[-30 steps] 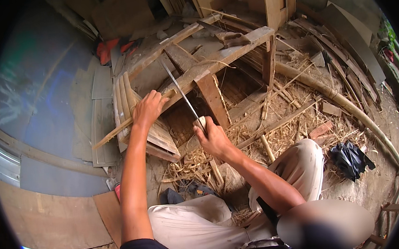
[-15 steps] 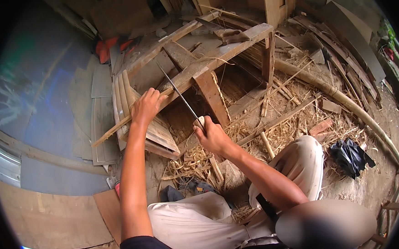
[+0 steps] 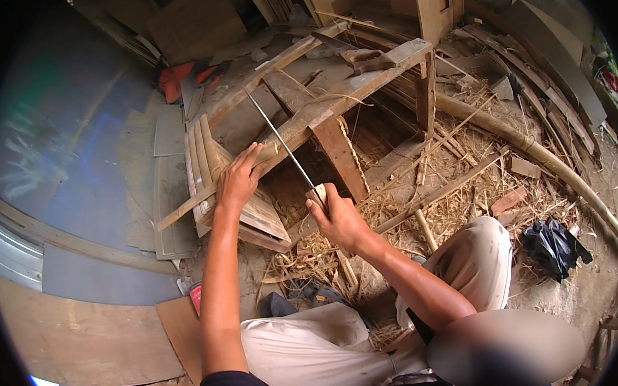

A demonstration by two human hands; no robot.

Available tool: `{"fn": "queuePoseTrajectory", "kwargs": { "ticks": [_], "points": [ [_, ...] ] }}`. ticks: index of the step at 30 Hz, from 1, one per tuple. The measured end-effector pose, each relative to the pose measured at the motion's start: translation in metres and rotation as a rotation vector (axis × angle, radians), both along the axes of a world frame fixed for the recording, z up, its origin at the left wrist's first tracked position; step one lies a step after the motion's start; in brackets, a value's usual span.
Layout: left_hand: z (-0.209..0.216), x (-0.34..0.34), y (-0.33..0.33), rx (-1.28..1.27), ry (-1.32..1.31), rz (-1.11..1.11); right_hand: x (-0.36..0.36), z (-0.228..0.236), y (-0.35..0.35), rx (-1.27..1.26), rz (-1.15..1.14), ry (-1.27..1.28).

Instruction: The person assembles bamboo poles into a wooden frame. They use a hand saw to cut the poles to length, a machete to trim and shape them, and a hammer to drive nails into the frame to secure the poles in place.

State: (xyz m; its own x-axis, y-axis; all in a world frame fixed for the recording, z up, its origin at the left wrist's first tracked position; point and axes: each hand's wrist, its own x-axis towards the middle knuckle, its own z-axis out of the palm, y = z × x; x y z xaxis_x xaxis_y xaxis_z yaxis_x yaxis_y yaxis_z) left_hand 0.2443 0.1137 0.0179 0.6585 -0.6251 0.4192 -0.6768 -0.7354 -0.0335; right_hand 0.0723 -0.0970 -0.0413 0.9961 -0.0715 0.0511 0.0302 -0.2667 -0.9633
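My left hand (image 3: 236, 179) presses on a narrow wooden strip (image 3: 186, 206), with its fingers curled over the wood. The strip lies along the front rail of a wooden frame (image 3: 298, 128). In my right hand (image 3: 340, 218) is the pale wooden handle of what looks like a handsaw (image 3: 277, 133). Its long, thin blade shows edge-on and crosses the strip and rail just right of my left fingers. The blade's tip points away over the opening of the frame. Where the blade meets the wood is too small to make out.
A dark, curved wooden piece (image 3: 368, 60) lies on the frame's far right. Wood shavings (image 3: 395, 219) cover the ground. A long pole (image 3: 525, 144) and a black plastic bag (image 3: 554, 247) are on the right. A red can (image 3: 196, 297) stands near my left forearm; boards (image 3: 84, 334) lie at left.
The blade has slid slightly away from me across the wood. My left fingers look a little more stretched. The whole view has shifted, so the scene sits farther right and lower.
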Motion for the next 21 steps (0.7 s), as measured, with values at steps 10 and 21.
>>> {"fn": "queuePoseTrajectory", "kwargs": {
  "ticks": [10,21],
  "points": [
    [-0.004,-0.006,-0.012,-0.151,-0.013,0.066,0.008,-0.014,0.008,0.039,-0.103,-0.031],
    [0.007,-0.004,-0.008,-0.234,0.145,0.030,0.010,-0.006,0.002,0.066,-0.134,-0.053]
  ]
}}
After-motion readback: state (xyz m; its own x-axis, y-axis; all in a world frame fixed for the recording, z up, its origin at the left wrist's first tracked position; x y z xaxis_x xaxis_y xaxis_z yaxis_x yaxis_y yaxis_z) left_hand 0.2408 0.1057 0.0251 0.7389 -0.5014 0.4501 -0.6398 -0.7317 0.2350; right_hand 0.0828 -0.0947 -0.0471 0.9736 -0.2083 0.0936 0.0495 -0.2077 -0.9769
